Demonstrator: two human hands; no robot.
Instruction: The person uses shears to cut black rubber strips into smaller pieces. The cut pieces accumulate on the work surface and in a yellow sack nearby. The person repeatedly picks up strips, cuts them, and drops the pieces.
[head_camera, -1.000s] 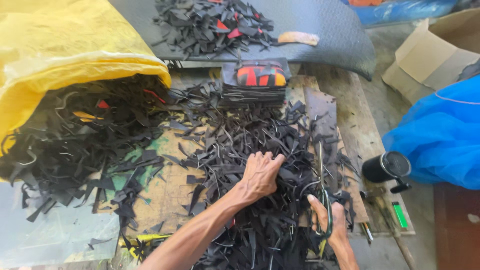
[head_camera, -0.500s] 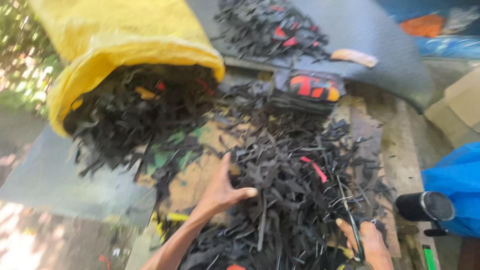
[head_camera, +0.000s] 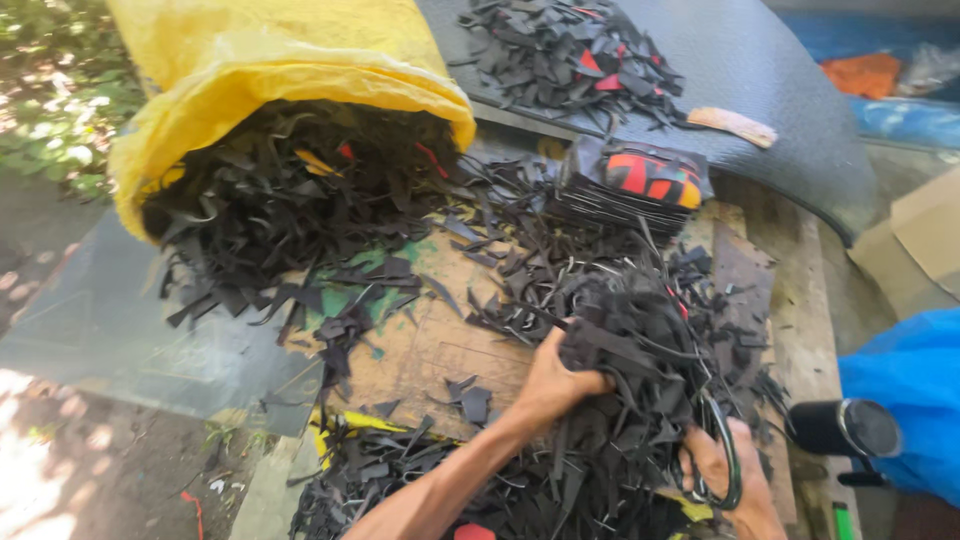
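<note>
While your left hand (head_camera: 548, 385) closes its fingers around a thick clump of black scraps (head_camera: 640, 350), your right hand (head_camera: 735, 480) curls through the dark loop handles of a pair of scissors (head_camera: 715, 465), low at the right edge of the heap. The scraps are thin, flat, curling strips and offcuts, matte black like rubber or leather, with a few red pieces mixed in. They lie heaped on a worn wooden board (head_camera: 430, 345) with patches of green paint. A yellow plastic sack (head_camera: 270, 60), crinkled and glossy, lies on its side at the upper left, spilling more strips onto the board. Behind the heap sits a stack of flat black sheets (head_camera: 630, 185) topped with red and orange shapes. Further back, a dark textured mat (head_camera: 780, 90) carries another scatter of scraps. A black cylinder (head_camera: 845, 428) lies at the right, beside blue plastic sheeting (head_camera: 910, 400).
</note>
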